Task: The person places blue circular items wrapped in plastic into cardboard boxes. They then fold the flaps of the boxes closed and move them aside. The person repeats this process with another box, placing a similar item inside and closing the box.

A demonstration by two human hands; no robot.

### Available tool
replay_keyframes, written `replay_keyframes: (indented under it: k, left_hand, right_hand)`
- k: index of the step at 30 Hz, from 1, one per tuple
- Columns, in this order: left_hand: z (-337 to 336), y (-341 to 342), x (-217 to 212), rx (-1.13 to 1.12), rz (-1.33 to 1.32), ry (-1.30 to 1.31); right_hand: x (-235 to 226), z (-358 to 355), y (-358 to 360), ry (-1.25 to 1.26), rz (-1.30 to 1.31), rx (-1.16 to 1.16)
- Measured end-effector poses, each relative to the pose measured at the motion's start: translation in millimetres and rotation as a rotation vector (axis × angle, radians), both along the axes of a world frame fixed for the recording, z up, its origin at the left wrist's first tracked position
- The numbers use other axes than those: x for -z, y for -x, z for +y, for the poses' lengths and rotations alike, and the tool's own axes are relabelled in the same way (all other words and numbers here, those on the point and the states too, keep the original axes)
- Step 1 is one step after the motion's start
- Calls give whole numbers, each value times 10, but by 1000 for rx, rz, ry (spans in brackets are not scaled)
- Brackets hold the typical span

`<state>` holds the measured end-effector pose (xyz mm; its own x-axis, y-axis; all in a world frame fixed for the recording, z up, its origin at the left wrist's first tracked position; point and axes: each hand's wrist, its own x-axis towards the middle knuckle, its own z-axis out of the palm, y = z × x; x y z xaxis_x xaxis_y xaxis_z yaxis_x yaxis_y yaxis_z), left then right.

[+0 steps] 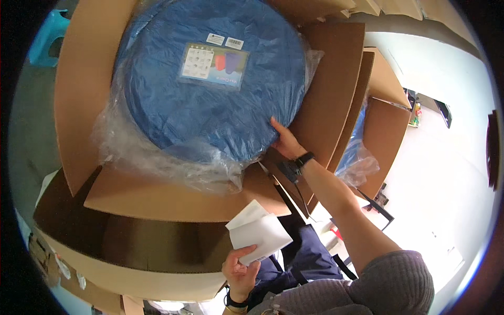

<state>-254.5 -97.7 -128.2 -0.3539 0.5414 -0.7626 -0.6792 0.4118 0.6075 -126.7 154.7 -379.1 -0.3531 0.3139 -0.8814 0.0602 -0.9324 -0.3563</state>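
A large round, flat blue fabric bundle (157,100) in clear plastic wrap lies at the top of an open cardboard box (79,89). A printed picture card (212,65) and two small white labels show on its face. My right hand (286,142) grips the bundle's near right edge, thumb on top; the other fingers are mostly hidden beneath it. Low in the middle, my left hand (241,270) is closed on folded white paper (261,236), held in front of the box's near flap (173,197), apart from the bundle.
Right of the box stands another open carton (386,142) with blue plastic-wrapped goods (353,147) inside. A brown cardboard surface (131,241) spreads below the near flap. At the far left is a turquoise plastic stool (46,39). A dark cable hangs by my right wrist.
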Motion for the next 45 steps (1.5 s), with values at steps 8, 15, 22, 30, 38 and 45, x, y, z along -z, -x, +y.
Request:
replay_keyframes:
  k: [8,15,22,30,38,45]
  left_hand:
    - [-189,-512,-257,57,53,-164]
    - [-446,-762,-822,102,309,-236]
    - [-888,-1099,-1391,-73,565,-331]
    - [-530,-1510,-1405,42,479,-270]
    - [62,-1557,-1246,9,441,-533]
    - [132,-1517,-1176,142,621,-447]
  right_hand:
    - [-1022,76,247,-347,90,62]
    - [-2313,329,480,-559,177,113]
    - [-4156,678,-1652,-1043,-265,-53]
    - [-5476,345,-4211,-678,-349,210]
    - [-5593,249,-4647,-1616,-1090,-543]
    - [-5587,718,-4772,-1519,-1024,-729]
